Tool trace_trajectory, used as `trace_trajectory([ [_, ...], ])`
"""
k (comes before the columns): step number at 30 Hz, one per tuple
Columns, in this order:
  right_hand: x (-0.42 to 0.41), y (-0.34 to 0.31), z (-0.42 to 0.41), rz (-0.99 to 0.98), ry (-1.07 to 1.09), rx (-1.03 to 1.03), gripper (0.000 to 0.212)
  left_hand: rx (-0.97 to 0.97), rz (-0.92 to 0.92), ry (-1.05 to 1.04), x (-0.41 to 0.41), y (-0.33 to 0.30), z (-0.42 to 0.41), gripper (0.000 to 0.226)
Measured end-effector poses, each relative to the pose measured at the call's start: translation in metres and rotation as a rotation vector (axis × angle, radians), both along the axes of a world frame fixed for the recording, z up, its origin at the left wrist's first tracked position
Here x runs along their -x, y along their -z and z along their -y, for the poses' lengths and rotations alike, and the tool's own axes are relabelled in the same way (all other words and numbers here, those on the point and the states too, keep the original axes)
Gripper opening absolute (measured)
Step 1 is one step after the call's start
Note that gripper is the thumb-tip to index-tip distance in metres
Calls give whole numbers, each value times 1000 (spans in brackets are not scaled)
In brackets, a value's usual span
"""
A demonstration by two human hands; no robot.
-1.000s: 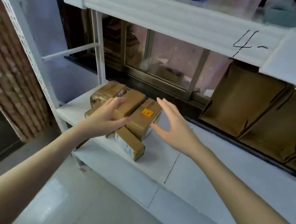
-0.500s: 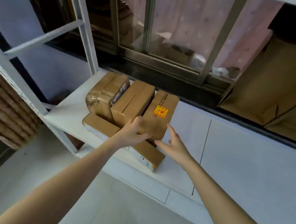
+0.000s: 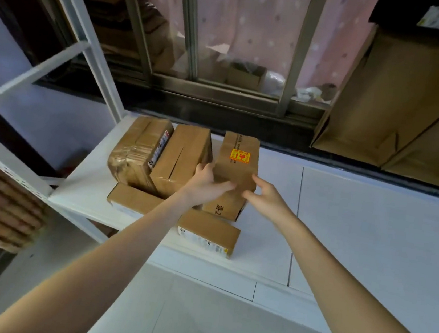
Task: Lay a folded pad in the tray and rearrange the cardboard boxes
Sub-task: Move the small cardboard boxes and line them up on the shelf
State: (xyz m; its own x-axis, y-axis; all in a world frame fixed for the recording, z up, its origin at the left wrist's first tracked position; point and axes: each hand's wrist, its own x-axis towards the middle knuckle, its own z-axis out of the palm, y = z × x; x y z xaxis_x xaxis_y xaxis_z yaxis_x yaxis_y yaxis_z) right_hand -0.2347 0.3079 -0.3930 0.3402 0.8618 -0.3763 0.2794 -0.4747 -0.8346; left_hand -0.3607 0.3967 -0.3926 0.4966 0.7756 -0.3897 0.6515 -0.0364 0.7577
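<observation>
Head view: the left hand (image 3: 205, 182) grips the near left edge of the box with the orange sticker (image 3: 236, 168), thumb across its top face; the right hand (image 3: 266, 197), fingers spread and curled, touches that box's right near corner without closing on it. Left of it stand a plain brown box (image 3: 180, 161) and a tape-wrapped box (image 3: 137, 152), all behind a flat long box (image 3: 208, 230) on the white shelf (image 3: 358, 226). No pad or tray appears.

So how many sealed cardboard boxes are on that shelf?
4: the taped box at left, the plain box beside it, the stickered box between both hands, the flat box in front. Others may be hidden.
</observation>
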Motion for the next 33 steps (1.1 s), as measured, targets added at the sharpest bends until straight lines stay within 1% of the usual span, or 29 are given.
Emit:
trace_trajectory([
  [4, -28, -18, 31, 17, 53, -51, 62, -63, 76, 52, -27, -13, 20, 79],
  [5, -37, -23, 40, 23, 71, -65, 61, -78, 91, 64, -36, -17, 27, 74],
  [8, -65, -37, 71, 41, 113, -94, 59, -45, 133, 92, -61, -24, 52, 45],
  [9, -75, -41, 84, 46, 124, -104, 59, -35, 144, 107, -71, -27, 62, 42],
  [11, -98, -48, 109, 67, 143, -131, 57, -37, 186, 128, -91, -35, 87, 49],
  [14, -132, -57, 153, 116, 152, -146, 54, -30, 207, 92, -126, -48, 130, 65],
  [16, -156, -64, 185, 121, 149, -162, 53, -19, 246, 89, -152, -56, 165, 67],
  [17, -169, -68, 202, 119, 149, -172, 52, 0, 274, 95, -166, -60, 184, 64],
  [20, -214, -75, 254, 121, 137, -179, 51, 42, 329, 128, -212, -63, 237, 37],
  [23, -261, -73, 304, 141, 161, -136, 52, 76, 346, 177, -260, -60, 286, 49],
  [24, -276, -71, 319, 140, 178, -122, 52, 90, 347, 187, -277, -57, 300, 43],
  [25, -290, -69, 334, 140, 199, -105, 53, 101, 344, 200, -292, -55, 315, 33],
  [26, -304, -66, 348, 140, 218, -92, 55, 107, 346, 212, -308, -54, 329, 28],
  [30, -352, -50, 394, 135, 295, -50, 57, 152, 325, 240, -364, -37, 369, 41],
  [33, -381, -36, 419, 125, 334, -34, 57, 179, 282, 257, -398, -22, 391, 64],
])
